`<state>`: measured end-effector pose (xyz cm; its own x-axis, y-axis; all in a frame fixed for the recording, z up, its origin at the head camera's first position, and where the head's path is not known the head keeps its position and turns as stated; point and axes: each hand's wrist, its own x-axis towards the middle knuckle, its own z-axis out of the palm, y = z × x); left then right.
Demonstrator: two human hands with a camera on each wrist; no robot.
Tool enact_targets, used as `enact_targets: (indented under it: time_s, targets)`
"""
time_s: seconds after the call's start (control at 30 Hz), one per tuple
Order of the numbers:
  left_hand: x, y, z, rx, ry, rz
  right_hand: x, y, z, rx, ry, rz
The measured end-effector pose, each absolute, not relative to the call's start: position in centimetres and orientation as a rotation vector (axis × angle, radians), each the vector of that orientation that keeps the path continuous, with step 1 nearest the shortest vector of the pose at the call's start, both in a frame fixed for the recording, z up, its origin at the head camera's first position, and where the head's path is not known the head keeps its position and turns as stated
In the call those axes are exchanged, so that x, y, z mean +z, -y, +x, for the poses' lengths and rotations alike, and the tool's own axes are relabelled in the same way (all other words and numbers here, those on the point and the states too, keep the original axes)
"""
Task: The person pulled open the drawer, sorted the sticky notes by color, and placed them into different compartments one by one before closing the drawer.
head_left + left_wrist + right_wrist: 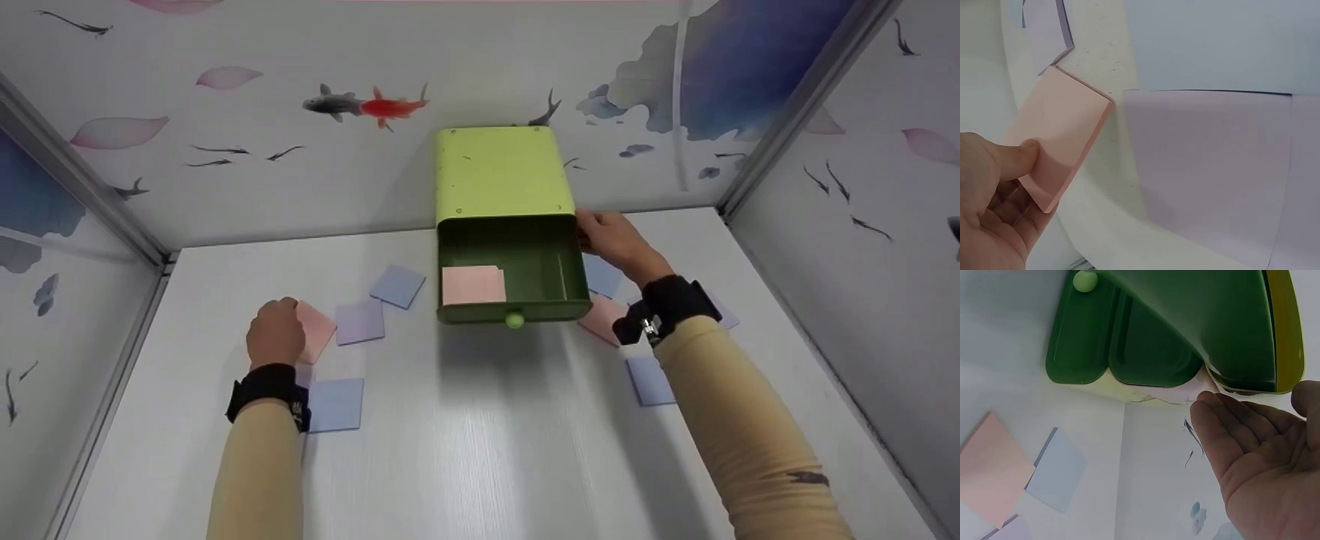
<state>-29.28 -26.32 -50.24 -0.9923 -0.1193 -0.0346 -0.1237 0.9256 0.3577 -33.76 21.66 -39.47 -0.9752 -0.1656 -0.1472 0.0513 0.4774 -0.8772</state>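
My left hand (276, 334) pinches a pink sticky note pad (1067, 126) between thumb and fingers, tilted over the left of the table. Purple and blue pads lie around it. In the middle stands a yellow-green drawer cabinet (502, 172) with its top drawer (544, 262) pulled out. Pink sticky notes (472, 285) lie inside, at the drawer's left front. Against the cabinet's right side is my right hand (619, 244), its fingers (1235, 419) straight and the thumb right at the cabinet's edge. Two lower drawers (1154, 349) are closed.
Left of the cabinet lie a blue pad (397, 286), a purple pad (361, 322) and another blue one nearer. A pink pad (602, 321) and several blue and purple pads lie at the right, partly under my right arm. A printed wall (360, 172) stands behind the cabinet.
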Motion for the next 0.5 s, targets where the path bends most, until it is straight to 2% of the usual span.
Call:
enact_targets:
  time_s: [0.5]
  targets:
    - [-45.6,24.9,-28.6,0.669,-3.114,-0.166,-39.1,-21.0,-33.2,-1.448,-2.571,-0.054]
